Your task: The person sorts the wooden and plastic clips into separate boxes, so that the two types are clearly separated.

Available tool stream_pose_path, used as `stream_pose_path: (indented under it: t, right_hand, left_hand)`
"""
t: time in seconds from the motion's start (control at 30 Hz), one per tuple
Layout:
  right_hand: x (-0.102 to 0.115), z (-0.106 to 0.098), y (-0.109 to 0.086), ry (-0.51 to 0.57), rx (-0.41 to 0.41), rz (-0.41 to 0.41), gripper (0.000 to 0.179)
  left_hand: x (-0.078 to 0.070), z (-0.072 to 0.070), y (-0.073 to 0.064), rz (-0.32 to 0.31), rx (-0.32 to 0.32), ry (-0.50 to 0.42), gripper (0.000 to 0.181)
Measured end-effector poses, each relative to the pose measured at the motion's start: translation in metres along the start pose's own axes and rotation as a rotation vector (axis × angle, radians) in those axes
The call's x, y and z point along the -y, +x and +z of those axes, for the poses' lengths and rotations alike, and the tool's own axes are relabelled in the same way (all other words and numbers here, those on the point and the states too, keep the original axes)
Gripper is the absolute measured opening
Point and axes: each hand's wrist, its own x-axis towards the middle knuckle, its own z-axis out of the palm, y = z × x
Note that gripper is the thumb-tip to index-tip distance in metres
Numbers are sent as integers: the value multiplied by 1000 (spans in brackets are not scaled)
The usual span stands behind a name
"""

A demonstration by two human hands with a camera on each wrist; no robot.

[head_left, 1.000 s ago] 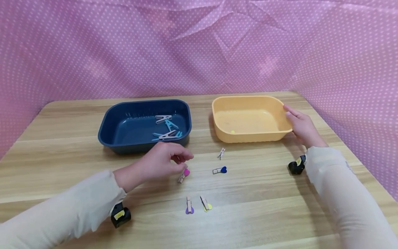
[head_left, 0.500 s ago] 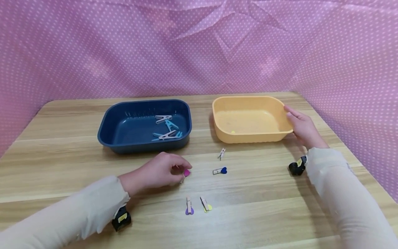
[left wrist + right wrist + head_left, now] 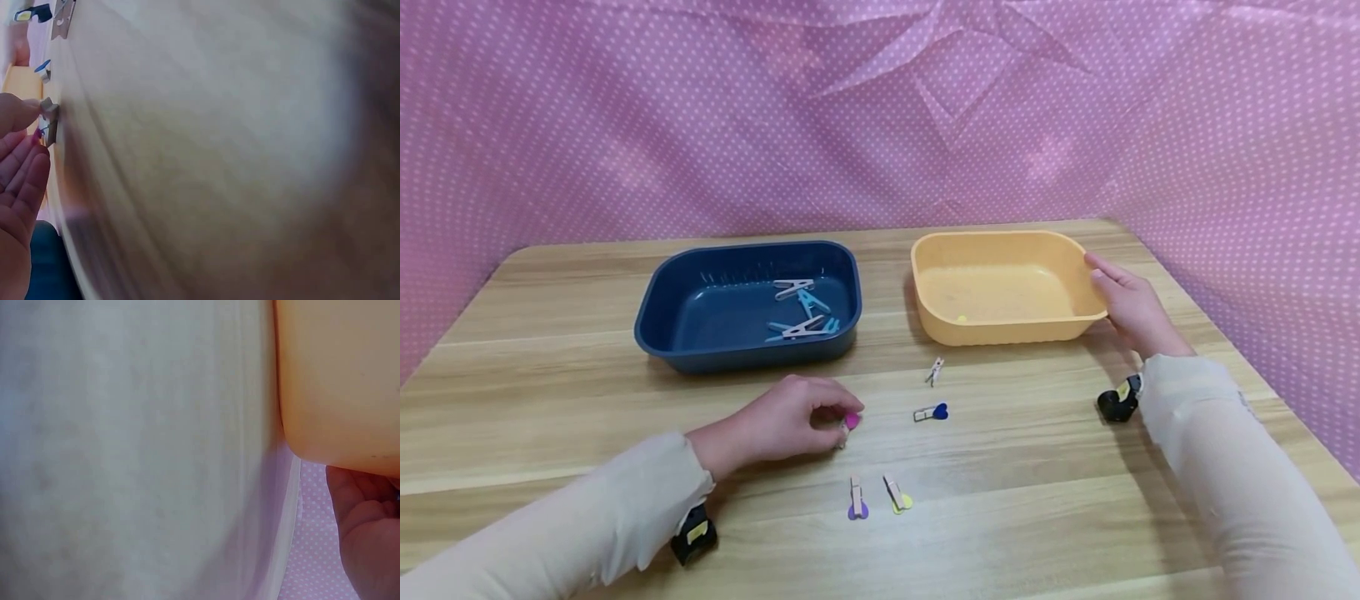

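Note:
My left hand [image 3: 793, 421] pinches a small wooden clothespin with a pink heart [image 3: 852, 420], low over the table. In the left wrist view, the clothespin [image 3: 50, 125] shows between the thumb and fingertips. My right hand [image 3: 1137, 314] holds the right end of the yellow bin [image 3: 1007, 332] by its rim; in the right wrist view its fingers bend against the outer wall. To the right of the left hand lies a clothespin with a dark blue heart [image 3: 940, 411]. Nearer me are clothespins with a purple heart [image 3: 858, 510] and a yellow heart [image 3: 901, 503].
A dark blue bin [image 3: 745, 360] stands at the back left, holding several larger pink and light blue clothespins [image 3: 808, 302]. A plain small clothespin [image 3: 935, 372] lies before the yellow bin, which has a small yellow spot inside. A pink dotted cloth [image 3: 880, 117] hangs behind the table.
My left hand has come down and toward me from above the pink-heart clothespin, and its fingers have closed on it. The right hand has stayed at the yellow bin.

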Motion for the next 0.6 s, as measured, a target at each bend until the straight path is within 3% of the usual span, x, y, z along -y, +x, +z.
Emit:
stream_pose_path:
  t: [0.4,0.6]
  right_hand:
    - [1,-1,0,-3,17,13,58]
    - [1,0,-1,3,12,14,57]
  left_hand:
    - [-2,0,7,21,76,-14,32]
    - [-3,-4,15,-33,139,-78,30]
